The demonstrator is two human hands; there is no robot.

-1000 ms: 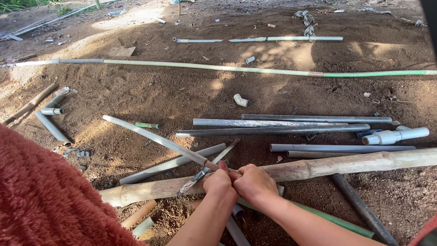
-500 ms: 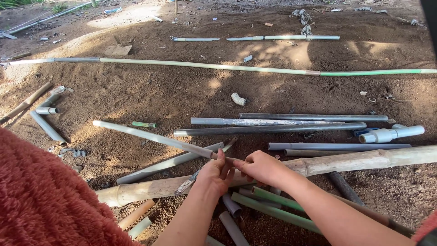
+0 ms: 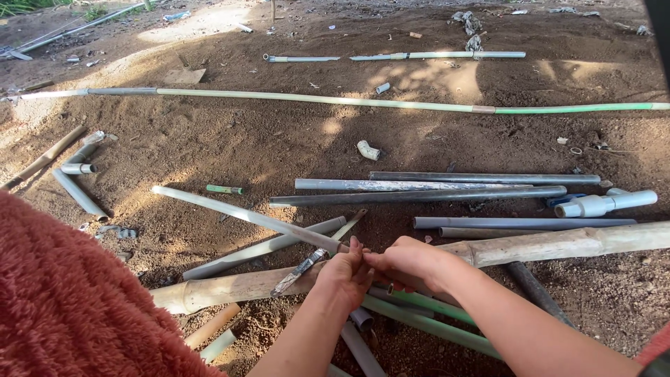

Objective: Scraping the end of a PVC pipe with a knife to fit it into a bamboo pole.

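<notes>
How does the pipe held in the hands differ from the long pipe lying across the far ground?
The held pipe is short; the long pipe spans nearly the whole view.
The held pipe is grey-white throughout; the long pipe turns green at its right end.
The held pipe slants, one end gripped by the left hand and right hand; the long pipe lies untouched.
Both are slim and straight.

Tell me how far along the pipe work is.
Done: nothing looks joined yet. In hand: left hand and right hand meet at the near end of a long grey plastic pipe above the bamboo pole. Left: loose grey pipes and white elbow fitting lie untouched.
</notes>
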